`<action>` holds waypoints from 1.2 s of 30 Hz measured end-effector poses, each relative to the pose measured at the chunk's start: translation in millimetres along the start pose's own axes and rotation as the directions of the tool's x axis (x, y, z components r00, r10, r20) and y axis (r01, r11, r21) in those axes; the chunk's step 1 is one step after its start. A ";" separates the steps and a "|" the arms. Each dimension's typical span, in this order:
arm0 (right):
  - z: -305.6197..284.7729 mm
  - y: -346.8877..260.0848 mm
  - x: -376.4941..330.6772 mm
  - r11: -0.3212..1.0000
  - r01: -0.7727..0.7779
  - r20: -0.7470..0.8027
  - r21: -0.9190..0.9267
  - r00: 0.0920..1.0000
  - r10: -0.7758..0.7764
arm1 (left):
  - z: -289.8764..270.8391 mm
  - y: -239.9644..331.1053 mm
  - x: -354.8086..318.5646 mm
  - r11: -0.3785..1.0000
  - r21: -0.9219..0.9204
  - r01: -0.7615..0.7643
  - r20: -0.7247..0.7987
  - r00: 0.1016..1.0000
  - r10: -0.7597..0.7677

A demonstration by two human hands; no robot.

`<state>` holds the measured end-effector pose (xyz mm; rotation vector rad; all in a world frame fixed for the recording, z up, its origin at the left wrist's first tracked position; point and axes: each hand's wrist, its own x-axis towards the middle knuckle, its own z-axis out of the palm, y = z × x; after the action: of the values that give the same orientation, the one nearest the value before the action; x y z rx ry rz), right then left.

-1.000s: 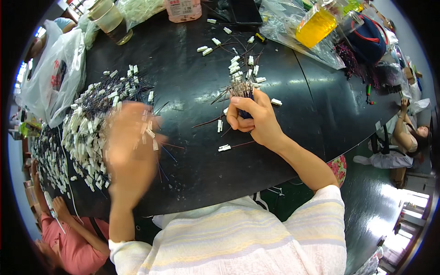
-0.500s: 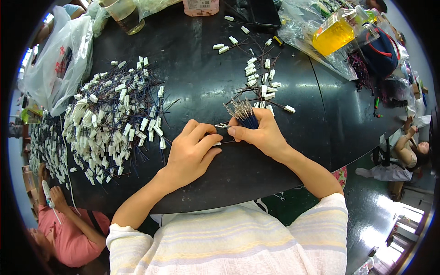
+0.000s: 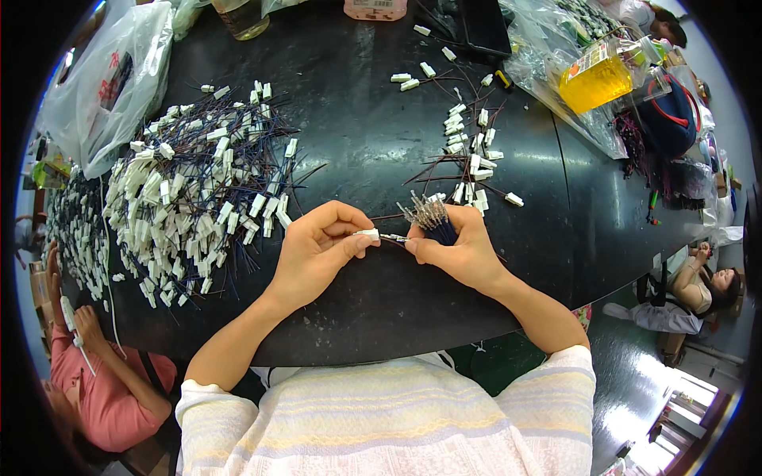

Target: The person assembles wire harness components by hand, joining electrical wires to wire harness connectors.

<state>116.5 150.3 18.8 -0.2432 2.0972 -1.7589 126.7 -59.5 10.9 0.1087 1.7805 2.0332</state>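
Over the near middle of the black table, my left hand (image 3: 317,247) pinches a small white plastic connector (image 3: 367,234) between thumb and fingers. Facing it, my right hand (image 3: 470,247) is closed around a bundle of dark blue wires with metal terminals (image 3: 429,214), their tips fanning out above the fingers. Between the right thumb and forefinger a single wire's terminal (image 3: 394,237) points left, at the connector's right end. Whether the terminal touches the connector or sits inside it, I cannot tell. Beyond the right hand lies a loose row of white connectors with wires (image 3: 476,163).
A large heap of wired white connectors (image 3: 182,198) covers the table's left. Clear plastic bags (image 3: 107,91) lie behind it. A bottle of yellow liquid (image 3: 595,79) lies at far right. At lower left, a person in a pink top (image 3: 119,401) holds a white tool (image 3: 70,316).
My left hand has turned so the white connector shows at its fingertips, facing the terminal. The right hand has shifted slightly right and down, still holding the wire bundle. The whole view has shifted a little.
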 end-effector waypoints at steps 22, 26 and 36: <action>2.7 1.3 -1.3 0.999 -0.028 0.012 0.044 1.000 0.028 | 7.9 -3.8 -3.0 1.000 -0.008 0.026 0.035 0.999 -0.026; 2.7 1.1 -2.2 0.999 0.017 0.044 -0.029 0.999 -0.015 | 12.0 2.5 -1.4 0.992 0.125 0.024 0.064 0.997 -0.033; -31.4 -9.6 -1.8 0.855 0.033 -0.002 0.518 0.999 -0.038 | 12.0 7.7 25.7 0.579 0.643 -0.501 0.200 0.840 0.505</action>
<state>104.5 177.5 32.7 -0.1324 1.5335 -2.2578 105.5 -39.6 14.7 0.9398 2.6448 1.5433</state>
